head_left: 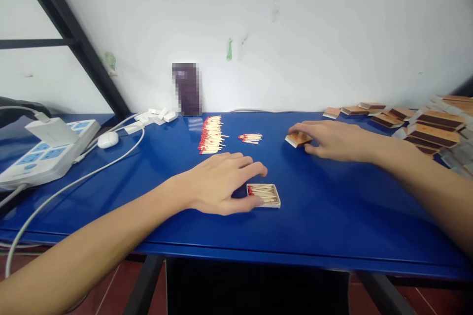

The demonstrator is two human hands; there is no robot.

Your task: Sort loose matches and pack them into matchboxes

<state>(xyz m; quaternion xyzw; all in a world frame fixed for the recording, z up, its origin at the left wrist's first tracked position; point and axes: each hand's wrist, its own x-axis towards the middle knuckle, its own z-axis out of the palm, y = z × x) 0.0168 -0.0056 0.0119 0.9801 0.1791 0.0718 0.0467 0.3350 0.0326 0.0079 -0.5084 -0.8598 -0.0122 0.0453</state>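
My left hand (220, 181) rests on the blue table (332, 216), fingers curled around the left end of an open matchbox tray (264, 195) filled with red-tipped matches. My right hand (332, 139) reaches across to the right and pinches a brown matchbox sleeve (297, 139) lying on the table. Beyond my left hand lies a large row of loose matches (211, 134), with a small bundle of matches (250, 138) beside it.
Stacks of brown matchboxes (424, 128) crowd the right back corner. At the left stand a white power strip (44, 150) with a plug, white cables (92, 170) and several empty white trays (157, 117). A dark blurred object (186, 88) leans against the wall.
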